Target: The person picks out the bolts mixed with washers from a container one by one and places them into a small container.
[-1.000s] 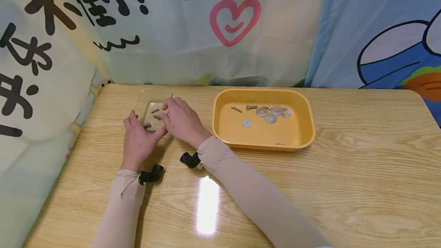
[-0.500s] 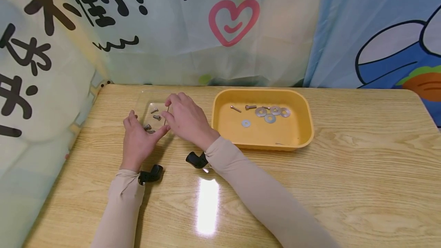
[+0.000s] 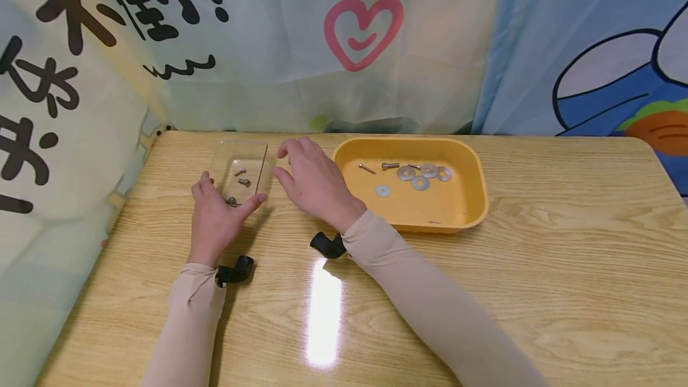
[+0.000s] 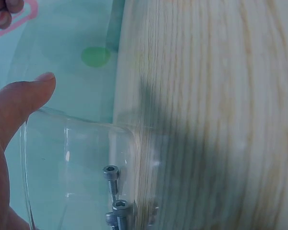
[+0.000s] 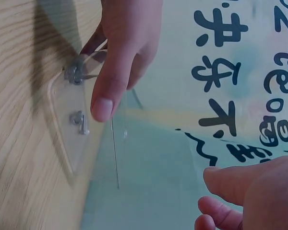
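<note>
A clear plastic box (image 3: 226, 163) stands at the left of the table with several socket-head screws (image 3: 244, 182) inside. In the left wrist view, the heads of the screws (image 4: 111, 173) show close up through its wall. My left hand (image 3: 217, 220) grips the box at its near end, thumb on the near right corner and fingers along the left side. A thin dark line runs along the box's right rim; I cannot tell what it is. Just right of the box hovers my right hand (image 3: 319, 184), thumb and fingers apart and loosely bent, nothing visible between them.
Right of the hands is a yellow tray (image 3: 408, 226) holding several flat washers (image 3: 420, 183) and screws (image 3: 391, 166). Printed cloth (image 3: 269, 94) hangs behind the wooden table (image 3: 580, 243) and along its left side.
My right hand has drawn back rightward from over the box to the gap before the yellow tray, uncovering the box's right rim. My left hand has stayed on the box.
</note>
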The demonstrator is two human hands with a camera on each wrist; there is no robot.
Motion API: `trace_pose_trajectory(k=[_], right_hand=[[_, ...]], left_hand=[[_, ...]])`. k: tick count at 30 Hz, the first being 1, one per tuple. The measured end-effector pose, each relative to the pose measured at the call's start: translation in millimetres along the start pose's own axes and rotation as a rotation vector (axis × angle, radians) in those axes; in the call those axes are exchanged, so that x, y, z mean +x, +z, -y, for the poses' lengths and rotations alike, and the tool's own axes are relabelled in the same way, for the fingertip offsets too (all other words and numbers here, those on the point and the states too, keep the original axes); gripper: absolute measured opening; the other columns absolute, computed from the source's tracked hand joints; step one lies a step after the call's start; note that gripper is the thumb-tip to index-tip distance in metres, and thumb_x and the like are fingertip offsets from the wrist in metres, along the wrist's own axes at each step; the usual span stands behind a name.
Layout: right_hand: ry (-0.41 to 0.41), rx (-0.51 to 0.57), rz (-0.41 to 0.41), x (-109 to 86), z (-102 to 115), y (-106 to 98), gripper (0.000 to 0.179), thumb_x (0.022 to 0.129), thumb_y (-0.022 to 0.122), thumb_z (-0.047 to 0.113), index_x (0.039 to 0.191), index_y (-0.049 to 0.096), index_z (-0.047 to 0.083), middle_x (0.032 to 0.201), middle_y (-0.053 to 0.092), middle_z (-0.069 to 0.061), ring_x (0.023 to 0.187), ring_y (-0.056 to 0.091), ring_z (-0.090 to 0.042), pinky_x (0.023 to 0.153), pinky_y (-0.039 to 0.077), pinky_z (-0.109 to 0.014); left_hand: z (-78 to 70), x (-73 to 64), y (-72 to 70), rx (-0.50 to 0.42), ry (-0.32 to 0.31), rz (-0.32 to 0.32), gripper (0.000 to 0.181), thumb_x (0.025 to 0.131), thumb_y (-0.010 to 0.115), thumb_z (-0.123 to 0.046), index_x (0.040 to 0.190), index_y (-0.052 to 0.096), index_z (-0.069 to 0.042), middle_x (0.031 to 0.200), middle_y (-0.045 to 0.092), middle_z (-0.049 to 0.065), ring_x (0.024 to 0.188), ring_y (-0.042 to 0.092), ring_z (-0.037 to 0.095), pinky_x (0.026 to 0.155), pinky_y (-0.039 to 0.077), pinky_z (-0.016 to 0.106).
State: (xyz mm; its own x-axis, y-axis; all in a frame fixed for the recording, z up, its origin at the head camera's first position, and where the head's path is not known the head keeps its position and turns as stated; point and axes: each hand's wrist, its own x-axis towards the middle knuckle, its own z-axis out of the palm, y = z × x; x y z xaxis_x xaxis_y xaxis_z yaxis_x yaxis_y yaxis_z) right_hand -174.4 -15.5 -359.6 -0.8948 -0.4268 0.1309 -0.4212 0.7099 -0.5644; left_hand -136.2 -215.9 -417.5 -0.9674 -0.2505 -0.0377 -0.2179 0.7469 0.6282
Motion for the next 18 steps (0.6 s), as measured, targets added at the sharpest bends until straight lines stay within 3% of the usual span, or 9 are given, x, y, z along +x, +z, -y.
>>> trace_pose_trajectory(k=[10, 18], right_hand=[[-0.021, -0.003, -0.053, -10.6, -14, -11, 0.03, 0.103, 0.06, 0.028, 0.123, 0.06, 0.006, 0.124, 0.058, -0.012, 0.1, 0.056, -0.022, 0.079, 0.049, -0.034], [-0.001, 0.025, -0.079, -18.4, -22, -20, 0.031, 0.103, 0.06, 0.029, 0.124, 0.059, 0.006, 0.122, 0.057, -0.008, 0.101, 0.056, -0.021, 0.077, 0.05, -0.034]], left_hand=[[0.0, 0.0, 0.3, -0.002, -0.013, 0.008, 0.125, 0.081, 0.074, -0.064, 0.157, 0.005, 0.007, 0.149, 0.027, 0.032, 0.115, 0.052, 0.049, 0.099, 0.043, 0.059], [-0.8, -1.8, -0.5, -0.018, -0.01, 0.018, 0.124, 0.082, 0.074, -0.064, 0.158, 0.004, 0.006, 0.149, 0.027, 0.032, 0.116, 0.05, 0.05, 0.1, 0.041, 0.059]])
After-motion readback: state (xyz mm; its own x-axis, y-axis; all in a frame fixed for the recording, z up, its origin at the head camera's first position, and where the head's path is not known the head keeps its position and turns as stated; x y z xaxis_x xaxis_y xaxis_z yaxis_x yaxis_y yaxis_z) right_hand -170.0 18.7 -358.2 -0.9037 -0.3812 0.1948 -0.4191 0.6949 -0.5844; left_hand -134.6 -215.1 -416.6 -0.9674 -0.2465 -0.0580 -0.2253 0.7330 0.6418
